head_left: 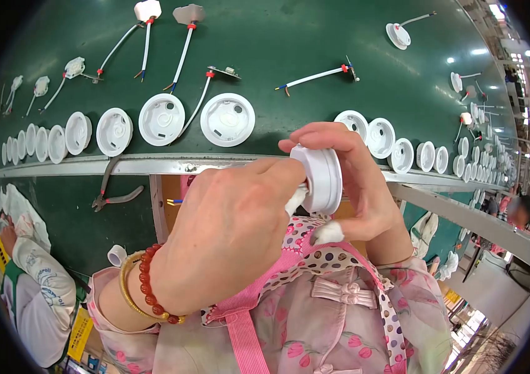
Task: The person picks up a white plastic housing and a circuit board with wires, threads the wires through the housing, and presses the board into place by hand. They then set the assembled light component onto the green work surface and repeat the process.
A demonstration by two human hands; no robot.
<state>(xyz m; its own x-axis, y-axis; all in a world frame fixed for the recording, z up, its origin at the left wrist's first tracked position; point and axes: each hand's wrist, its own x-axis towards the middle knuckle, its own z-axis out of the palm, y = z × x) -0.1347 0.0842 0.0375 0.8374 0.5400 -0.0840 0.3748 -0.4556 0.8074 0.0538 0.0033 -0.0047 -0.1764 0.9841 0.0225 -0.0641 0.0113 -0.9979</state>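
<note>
My right hand [368, 193] is closed around a white round plastic housing [324, 181], held up on edge above the table's front rail. A white cover sits on its thumb tip. My left hand [234, 218], with bracelets at the wrist, is closed against the back of the housing. Blue and yellow wire ends [174, 202] stick out from behind that hand, so it appears to grip the cable; most of the cable is hidden. Ahead of my hands lie open white round housings [227, 119] and a small circuit board with a white cable [318, 76].
A row of white housings [114, 131] runs along the metal rail [215, 163]. Several cabled boards [184, 53] lie farther back on the green table [315, 37]. Pliers [115, 193] rest at the left below the rail. A co-worker's sleeve [43, 271] shows at far left.
</note>
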